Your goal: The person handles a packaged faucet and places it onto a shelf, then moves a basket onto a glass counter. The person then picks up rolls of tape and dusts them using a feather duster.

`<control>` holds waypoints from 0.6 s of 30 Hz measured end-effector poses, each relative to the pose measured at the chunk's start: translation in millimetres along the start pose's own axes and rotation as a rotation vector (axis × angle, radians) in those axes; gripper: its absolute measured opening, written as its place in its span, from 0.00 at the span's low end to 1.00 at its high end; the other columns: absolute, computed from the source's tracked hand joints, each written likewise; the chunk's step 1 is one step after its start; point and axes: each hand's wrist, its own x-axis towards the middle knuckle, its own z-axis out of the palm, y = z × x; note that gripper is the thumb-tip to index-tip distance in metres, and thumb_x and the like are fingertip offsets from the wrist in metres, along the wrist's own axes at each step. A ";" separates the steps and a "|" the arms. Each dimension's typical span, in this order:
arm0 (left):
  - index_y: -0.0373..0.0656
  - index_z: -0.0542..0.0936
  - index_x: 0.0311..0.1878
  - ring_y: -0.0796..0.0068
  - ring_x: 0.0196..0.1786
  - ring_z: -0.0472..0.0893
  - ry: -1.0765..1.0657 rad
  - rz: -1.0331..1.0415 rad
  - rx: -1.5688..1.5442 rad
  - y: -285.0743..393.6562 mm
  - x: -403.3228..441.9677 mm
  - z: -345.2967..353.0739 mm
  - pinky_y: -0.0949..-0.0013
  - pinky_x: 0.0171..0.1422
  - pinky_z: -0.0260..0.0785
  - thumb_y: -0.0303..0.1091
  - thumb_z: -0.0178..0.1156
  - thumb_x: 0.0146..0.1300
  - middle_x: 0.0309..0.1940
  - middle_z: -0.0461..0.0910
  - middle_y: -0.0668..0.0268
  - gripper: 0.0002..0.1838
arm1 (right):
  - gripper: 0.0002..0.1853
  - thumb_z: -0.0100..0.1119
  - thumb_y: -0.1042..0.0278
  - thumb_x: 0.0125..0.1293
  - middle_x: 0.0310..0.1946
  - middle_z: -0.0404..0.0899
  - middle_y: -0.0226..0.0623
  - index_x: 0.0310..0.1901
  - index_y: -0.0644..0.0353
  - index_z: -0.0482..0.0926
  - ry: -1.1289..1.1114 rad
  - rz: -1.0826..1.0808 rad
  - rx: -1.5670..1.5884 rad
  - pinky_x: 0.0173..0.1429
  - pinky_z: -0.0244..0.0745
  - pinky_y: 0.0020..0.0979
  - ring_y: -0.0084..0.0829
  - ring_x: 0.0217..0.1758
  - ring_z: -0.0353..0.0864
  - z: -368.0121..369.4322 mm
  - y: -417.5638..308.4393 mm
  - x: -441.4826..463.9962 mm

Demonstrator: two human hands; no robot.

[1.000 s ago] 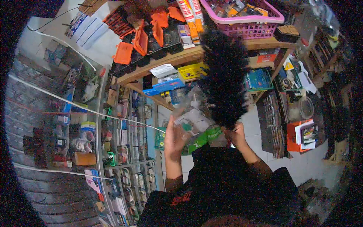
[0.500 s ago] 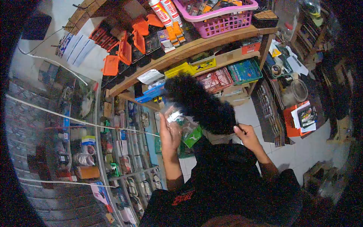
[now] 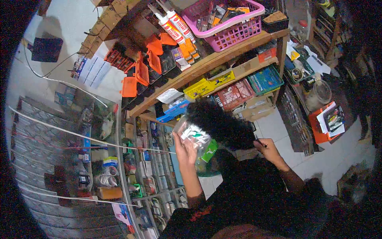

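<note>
My right hand (image 3: 270, 152) is closed around the thin dark handle of a fluffy black duster (image 3: 223, 125). The bristles stretch leftward toward my other hand. My left hand (image 3: 186, 153) holds a shiny clear plastic packet (image 3: 195, 135) against its palm and fingers; white and green show inside, but I cannot make out the contents. The duster's fluff lies right beside the packet and partly overlaps it. Just below is a bright green label or pack (image 3: 209, 150); whether it belongs to the packet I cannot tell.
A wooden shelf (image 3: 223, 35) ahead carries a pink basket (image 3: 238, 34), sealant tubes (image 3: 175, 28) and orange-lidded boxes (image 3: 141, 73). Red (image 3: 235, 95) and green (image 3: 266, 79) baskets sit lower. A glass display case (image 3: 131, 179) stands at left, with white cords (image 3: 95, 137) strung across. An orange box (image 3: 323, 133) is at right.
The view has shifted, so the shelf, both hands and the duster appear lower and farther right. My grip on the packet and on the duster looks the same.
</note>
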 end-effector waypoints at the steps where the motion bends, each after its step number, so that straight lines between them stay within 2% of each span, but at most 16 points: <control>1: 0.45 0.68 0.65 0.64 0.52 0.77 0.022 0.038 0.042 -0.5 -0.5 1.8 0.60 0.45 0.79 0.60 0.40 0.72 0.57 0.74 0.60 0.31 | 0.22 0.56 0.59 0.70 0.16 0.58 0.19 0.21 0.64 0.67 -0.011 -0.009 0.017 0.25 0.52 0.26 0.15 0.23 0.55 1.4 5.5 2.2; 4: 0.44 0.68 0.64 0.64 0.53 0.76 0.124 0.046 0.048 5.0 -1.9 2.5 0.60 0.45 0.78 0.59 0.40 0.72 0.58 0.74 0.61 0.31 | 0.22 0.56 0.59 0.70 0.17 0.58 0.19 0.22 0.64 0.67 -0.040 -0.053 -0.005 0.26 0.52 0.27 0.16 0.23 0.55 1.6 20.6 8.0; 7: 0.44 0.68 0.65 0.61 0.54 0.77 0.099 0.093 0.070 4.3 0.7 -8.5 0.57 0.47 0.78 0.60 0.43 0.71 0.59 0.74 0.56 0.32 | 0.22 0.56 0.58 0.70 0.16 0.59 0.20 0.21 0.64 0.68 0.007 -0.040 -0.222 0.26 0.53 0.26 0.16 0.23 0.56 -10.9 4.0 14.4; 11: 0.44 0.68 0.64 0.61 0.50 0.79 0.122 0.102 0.082 7.1 -5.2 0.0 0.59 0.45 0.78 0.61 0.46 0.69 0.57 0.75 0.54 0.32 | 0.23 0.56 0.56 0.70 0.15 0.62 0.20 0.19 0.61 0.68 0.204 -0.025 0.004 0.24 0.53 0.24 0.14 0.20 0.57 -18.4 -15.2 26.1; 12: 0.44 0.68 0.64 0.62 0.49 0.80 0.135 0.097 0.092 8.4 -5.8 0.5 0.60 0.44 0.79 0.60 0.46 0.69 0.56 0.76 0.54 0.32 | 0.23 0.56 0.54 0.69 0.17 0.65 0.23 0.21 0.63 0.70 0.171 -0.004 0.022 0.27 0.57 0.26 0.16 0.23 0.61 -18.2 -17.7 27.2; 14: 0.43 0.66 0.65 0.62 0.53 0.78 0.214 0.040 0.087 10.6 -10.4 -1.2 0.59 0.46 0.78 0.59 0.42 0.72 0.60 0.73 0.55 0.31 | 0.24 0.57 0.52 0.69 0.19 0.73 0.30 0.26 0.68 0.75 0.104 0.045 0.057 0.33 0.67 0.31 0.21 0.27 0.69 -16.7 -21.7 25.3; 16: 0.43 0.66 0.66 0.63 0.55 0.77 0.129 0.018 0.022 9.6 -12.5 -14.0 0.60 0.48 0.77 0.57 0.40 0.73 0.61 0.72 0.55 0.30 | 0.19 0.57 0.58 0.68 0.22 0.77 0.33 0.31 0.69 0.77 0.046 -0.014 -0.085 0.34 0.68 0.32 0.23 0.28 0.70 -4.4 -22.6 23.7; 18: 0.42 0.66 0.66 0.64 0.55 0.77 -0.126 0.040 -0.104 5.5 -6.3 -37.8 0.61 0.49 0.77 0.57 0.40 0.73 0.62 0.72 0.55 0.30 | 0.16 0.58 0.61 0.68 0.24 0.79 0.34 0.34 0.69 0.78 -0.052 -0.065 -0.200 0.35 0.69 0.32 0.23 0.29 0.71 11.9 -1.2 25.8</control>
